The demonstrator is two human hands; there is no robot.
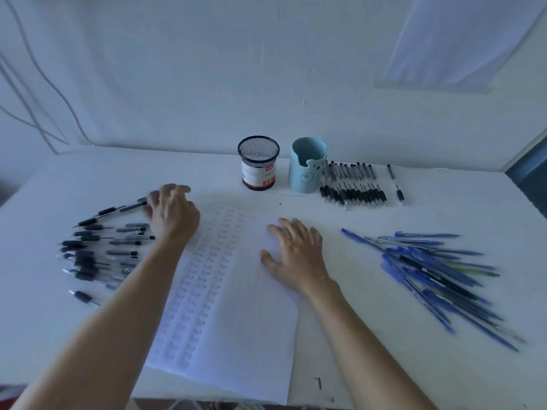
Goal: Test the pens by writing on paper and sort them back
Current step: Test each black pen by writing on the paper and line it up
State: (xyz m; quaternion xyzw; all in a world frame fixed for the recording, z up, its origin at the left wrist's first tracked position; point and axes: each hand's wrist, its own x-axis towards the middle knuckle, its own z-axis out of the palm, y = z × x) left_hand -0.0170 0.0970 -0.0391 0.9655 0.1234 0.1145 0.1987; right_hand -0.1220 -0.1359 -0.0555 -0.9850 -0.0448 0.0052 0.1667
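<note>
So off the left side of the paper there's a loose fan of black pens [97, 255], tips mostly pointing away from the sheet. My guess is that's one sorted bunch (tested or waiting, can't say which). The left hand [173, 216] is at the top of that fan, right by the paper's left edge, fingers curled down over the end of one black pen [133, 206]. It's blurry there, so I can't tell if the pen is actually pinched or just being touched. The paper [236, 306] itself sits in the middle of the white table [384, 365], with columns of little scribbled test words filling its left half and the right half blank, so there's room for more. Just past the paper's far edge stands an empty-looking black mesh cup [258, 162]. The right hand [296, 253] lies flat on the paper's right part with fingers spread, probably pinning the sheet so it doesn't slide while writing. Next to the mesh cup, also beyond the far edge, is a light blue cup [307, 165]. Then comes a tidy row of black pens [352, 184] beyond the paper's far right corner, which looks deliberately lined up. Right of the paper is a messy heap of blue pens [438, 273], so colours are clearly being kept apart.
</note>
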